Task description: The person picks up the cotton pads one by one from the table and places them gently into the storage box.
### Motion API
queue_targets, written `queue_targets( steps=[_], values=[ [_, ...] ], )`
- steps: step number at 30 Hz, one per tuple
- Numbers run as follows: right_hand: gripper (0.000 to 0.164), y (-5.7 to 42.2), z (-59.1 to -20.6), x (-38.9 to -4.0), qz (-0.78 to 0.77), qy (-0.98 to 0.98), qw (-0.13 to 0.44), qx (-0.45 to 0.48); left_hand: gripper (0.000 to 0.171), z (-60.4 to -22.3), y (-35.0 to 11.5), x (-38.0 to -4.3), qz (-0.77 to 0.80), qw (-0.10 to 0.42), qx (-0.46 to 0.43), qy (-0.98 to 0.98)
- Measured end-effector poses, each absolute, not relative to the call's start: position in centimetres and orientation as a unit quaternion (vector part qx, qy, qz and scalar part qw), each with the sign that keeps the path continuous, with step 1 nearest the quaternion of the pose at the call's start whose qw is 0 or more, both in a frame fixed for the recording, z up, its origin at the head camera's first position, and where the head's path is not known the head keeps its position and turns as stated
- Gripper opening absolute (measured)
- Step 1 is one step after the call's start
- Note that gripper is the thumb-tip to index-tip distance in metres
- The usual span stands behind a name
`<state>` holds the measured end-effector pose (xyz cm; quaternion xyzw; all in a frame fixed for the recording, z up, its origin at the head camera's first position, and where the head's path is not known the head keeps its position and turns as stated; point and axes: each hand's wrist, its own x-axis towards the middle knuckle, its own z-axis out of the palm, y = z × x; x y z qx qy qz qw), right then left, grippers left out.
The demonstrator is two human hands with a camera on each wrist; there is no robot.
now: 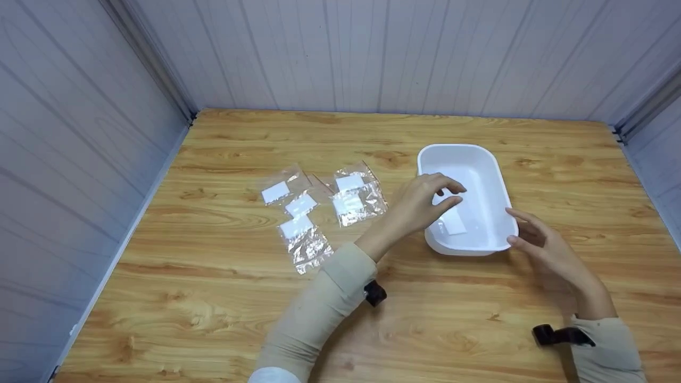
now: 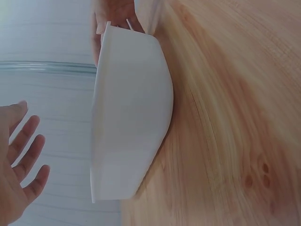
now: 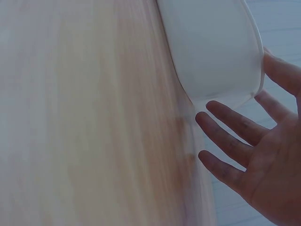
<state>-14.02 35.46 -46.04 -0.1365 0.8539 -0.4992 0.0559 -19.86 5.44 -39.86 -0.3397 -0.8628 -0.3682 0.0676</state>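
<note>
My left hand (image 1: 420,199) hovers over the left side of a white plastic basin (image 1: 481,194), its fingers loosely bent and apart. Nothing is in its grasp; the left wrist view shows these fingers (image 2: 34,157) spread beside the basin's wall. Inside the basin lies a clear zip bag with a white card (image 1: 453,222), partly under the left hand. At the near right corner, my right hand (image 1: 553,252) touches the rim with thumb and forefinger. Its other fingers (image 3: 225,136) extend below the rim, fairly straight, in the right wrist view.
Left of the basin, several clear zip bags with white cards lie on the wooden table (image 1: 213,314), among them an overlapping pair (image 1: 348,199) and a lower bag (image 1: 304,242). Pale panel walls (image 1: 340,53) rise behind and at both sides.
</note>
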Motion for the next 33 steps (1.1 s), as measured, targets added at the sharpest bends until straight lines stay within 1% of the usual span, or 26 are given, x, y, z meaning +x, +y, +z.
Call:
queue_targets(
  steps=[5,15,21,29,33],
  values=[
    [0.056,35.5,-46.0,-14.1,-0.498,0.854,0.054,-0.138,0.019,-39.4,4.8,-19.2,-0.356,0.071,-0.352,-0.863],
    [0.057,35.5,-45.8,-14.1,-0.492,0.859,0.062,-0.127,0.019,-39.4,3.2,-18.0,-0.34,0.069,-0.341,-0.874],
    [0.058,35.5,-45.9,-14.0,-0.492,0.859,0.069,-0.123,0.018,-39.9,1.5,-17.2,-0.336,0.069,-0.337,-0.877],
    [0.056,35.5,-46.0,-13.9,-0.498,0.854,0.054,-0.144,0.019,-40.6,-1.1,-16.4,-0.322,0.056,-0.323,-0.888],
    [0.055,35.5,-46.0,-14.0,-0.498,0.853,0.056,-0.145,0.019,-40.7,-2.5,-16.1,-0.316,0.056,-0.316,-0.893]
  ],
)
